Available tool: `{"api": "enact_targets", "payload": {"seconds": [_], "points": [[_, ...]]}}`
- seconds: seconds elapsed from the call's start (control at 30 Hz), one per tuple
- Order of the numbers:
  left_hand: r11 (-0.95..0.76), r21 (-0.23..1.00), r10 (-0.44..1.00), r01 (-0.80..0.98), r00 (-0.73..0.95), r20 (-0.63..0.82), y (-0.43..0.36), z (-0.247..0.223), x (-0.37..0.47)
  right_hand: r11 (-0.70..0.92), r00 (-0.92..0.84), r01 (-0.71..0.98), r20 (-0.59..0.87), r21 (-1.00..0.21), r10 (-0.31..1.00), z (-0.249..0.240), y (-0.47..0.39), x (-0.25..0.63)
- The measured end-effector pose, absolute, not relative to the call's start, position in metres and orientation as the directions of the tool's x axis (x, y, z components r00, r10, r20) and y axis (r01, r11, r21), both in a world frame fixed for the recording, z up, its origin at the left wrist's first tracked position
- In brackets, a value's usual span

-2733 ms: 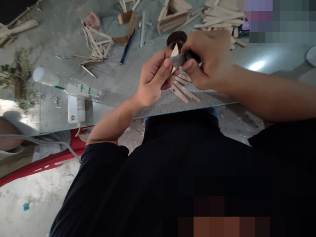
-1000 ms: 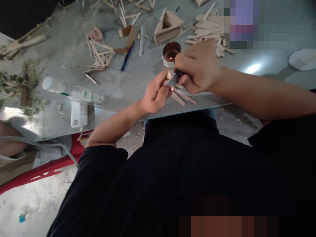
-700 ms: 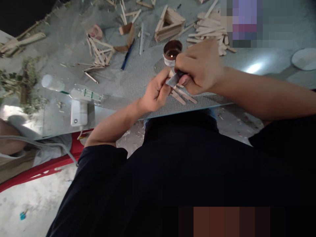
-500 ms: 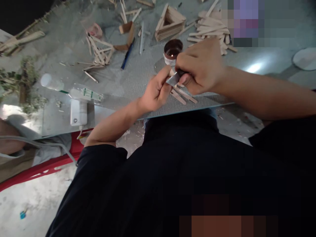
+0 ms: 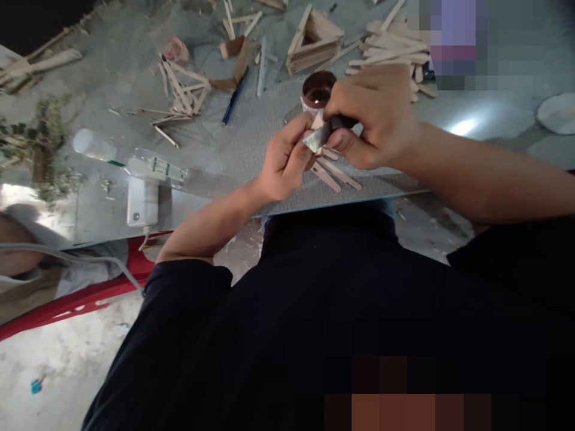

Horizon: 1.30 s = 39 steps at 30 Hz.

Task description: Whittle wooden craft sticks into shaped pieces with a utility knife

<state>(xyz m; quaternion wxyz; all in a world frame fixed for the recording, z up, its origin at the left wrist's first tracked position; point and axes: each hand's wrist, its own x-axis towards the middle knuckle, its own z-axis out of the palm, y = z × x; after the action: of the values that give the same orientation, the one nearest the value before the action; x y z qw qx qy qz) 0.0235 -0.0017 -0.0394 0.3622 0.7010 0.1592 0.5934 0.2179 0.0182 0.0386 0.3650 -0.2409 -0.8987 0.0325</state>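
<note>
My left hand [image 5: 287,158] pinches a pale wooden craft stick [image 5: 317,121], whose tip shows above the thumb; the rest is hidden by the fingers. My right hand [image 5: 375,117] is wrapped round the dark handle of a knife [image 5: 318,138]. Its broad metal blade lies across the stick, close to the left fingertips. Just beyond the hands stands a small brown-rimmed jar [image 5: 319,90] with a tiny flame inside. Loose craft sticks [image 5: 336,170] lie on the table below the hands.
A stacked triangle of craft sticks [image 5: 314,42] and a heap of sticks [image 5: 390,45] lie at the back. Leftward are a blue pen [image 5: 234,99], a cardboard piece [image 5: 238,63], a clear bottle [image 5: 96,146] and a white power bank [image 5: 142,202]. The glass table's edge [image 5: 332,207] runs nearest my body.
The knife has turned slightly, so more of its blade and handle shows. My right hand has opened a little around the handle. The whole view has shifted slightly.
</note>
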Motion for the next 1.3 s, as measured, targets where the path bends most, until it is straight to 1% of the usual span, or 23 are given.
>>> {"api": "enact_targets", "payload": {"seconds": [0.07, 0.1, 0.17, 0.23, 0.3, 0.37, 0.43, 0.5, 0.53, 0.6, 0.67, 0.7, 0.8, 0.83, 0.87, 0.9, 0.93, 0.97, 1.0, 1.07, 1.17, 1.23, 1.3], "points": [[-0.631, 0.76, 0.72, -0.158, 0.244, 0.649, -0.002, -0.042, 0.024, 0.86, -0.579, 0.412, 0.641, -0.303, 0.503, 0.036, 0.018, 0.218], [-0.621, 0.768, 0.732, -0.157, 0.234, 0.64, -0.002, -0.041, 0.023, 0.842, -0.558, 0.411, 0.635, -0.348, 0.535, 0.035, 0.018, 0.217], [-0.638, 0.75, 0.723, -0.175, 0.198, 0.662, -0.006, -0.035, 0.022, 0.804, -0.521, 0.388, 0.612, -0.45, 0.594, 0.033, 0.017, 0.215], [-0.661, 0.735, 0.718, -0.152, 0.156, 0.678, -0.012, -0.026, 0.021, 0.798, -0.503, 0.343, 0.62, -0.496, 0.602, 0.031, 0.017, 0.213], [-0.666, 0.737, 0.725, -0.118, 0.128, 0.676, -0.016, -0.017, 0.02, 0.84, -0.464, 0.321, 0.7, -0.438, 0.543, 0.03, 0.016, 0.213], [-0.681, 0.721, 0.719, -0.127, 0.076, 0.691, -0.019, -0.012, 0.02, 0.86, -0.388, 0.353, 0.778, -0.369, 0.493, 0.031, 0.015, 0.215], [-0.698, 0.698, 0.701, -0.16, 0.045, 0.712, -0.018, -0.01, 0.021, 0.839, -0.313, 0.398, 0.805, -0.371, 0.505, 0.034, 0.015, 0.219], [-0.724, 0.665, 0.672, -0.184, 0.029, 0.74, -0.017, -0.011, 0.022, 0.827, -0.318, 0.397, 0.785, -0.398, 0.531, 0.037, 0.017, 0.222], [-0.728, 0.659, 0.668, -0.186, 0.024, 0.744, -0.017, -0.011, 0.022, 0.834, -0.357, 0.373, 0.767, -0.406, 0.534, 0.038, 0.018, 0.223], [-0.701, 0.692, 0.696, -0.172, 0.049, 0.717, -0.017, -0.011, 0.023, 0.853, -0.442, 0.294, 0.73, -0.431, 0.522, 0.039, 0.02, 0.221], [-0.656, 0.733, 0.725, -0.179, 0.123, 0.678, -0.018, -0.008, 0.024, 0.848, -0.524, 0.21, 0.676, -0.487, 0.518, 0.04, 0.018, 0.216], [-0.661, 0.722, 0.716, -0.206, 0.118, 0.688, -0.019, -0.006, 0.024, 0.84, -0.551, 0.165, 0.658, -0.517, 0.513, 0.04, 0.016, 0.214], [-0.687, 0.661, 0.674, -0.303, 0.076, 0.735, -0.024, 0.003, 0.022, 0.827, -0.534, -0.009, 0.702, -0.563, 0.472, 0.043, 0.008, 0.209], [-0.658, 0.686, 0.69, -0.312, 0.118, 0.715, -0.026, 0.008, 0.02, 0.826, -0.521, -0.038, 0.717, -0.562, 0.463, 0.044, 0.006, 0.208], [-0.622, 0.715, 0.706, -0.32, 0.166, 0.688, -0.028, 0.012, 0.018, 0.829, -0.517, -0.034, 0.72, -0.558, 0.463, 0.045, 0.003, 0.208], [-0.555, 0.78, 0.741, -0.289, 0.253, 0.622, -0.03, 0.016, 0.016, 0.837, -0.525, -0.009, 0.715, -0.548, 0.462, 0.046, 0.001, 0.208], [-0.467, 0.855, 0.771, -0.224, 0.37, 0.518, -0.032, 0.019, 0.013, 0.846, -0.534, 0.033, 0.706, -0.532, 0.465, 0.048, 0.0, 0.208], [-0.467, 0.853, 0.766, -0.233, 0.376, 0.522, -0.033, 0.021, 0.012, 0.857, -0.542, 0.075, 0.7, -0.51, 0.465, 0.049, -0.002, 0.208], [-0.532, 0.795, 0.74, -0.293, 0.295, 0.604, -0.033, 0.021, 0.011, 0.868, -0.539, 0.099, 0.707, -0.486, 0.457, 0.049, -0.003, 0.208], [-0.576, 0.752, 0.706, -0.32, 0.268, 0.655, -0.031, 0.017, 0.011, 0.883, -0.52, 0.122, 0.729, -0.453, 0.445, 0.051, -0.005, 0.208], [-0.555, 0.753, 0.682, -0.353, 0.326, 0.655, -0.026, 0.009, 0.016, 0.87, -0.528, 0.165, 0.704, -0.464, 0.475, 0.052, -0.006, 0.209], [-0.558, 0.731, 0.686, -0.392, 0.278, 0.672, -0.025, 0.006, 0.019, 0.857, -0.558, 0.178, 0.668, -0.484, 0.493, 0.052, -0.005, 0.21], [-0.535, 0.756, 0.709, -0.377, 0.286, 0.644, -0.027, 0.008, 0.02, 0.861, -0.572, 0.158, 0.666, -0.483, 0.479, 0.05, -0.004, 0.211]]}}
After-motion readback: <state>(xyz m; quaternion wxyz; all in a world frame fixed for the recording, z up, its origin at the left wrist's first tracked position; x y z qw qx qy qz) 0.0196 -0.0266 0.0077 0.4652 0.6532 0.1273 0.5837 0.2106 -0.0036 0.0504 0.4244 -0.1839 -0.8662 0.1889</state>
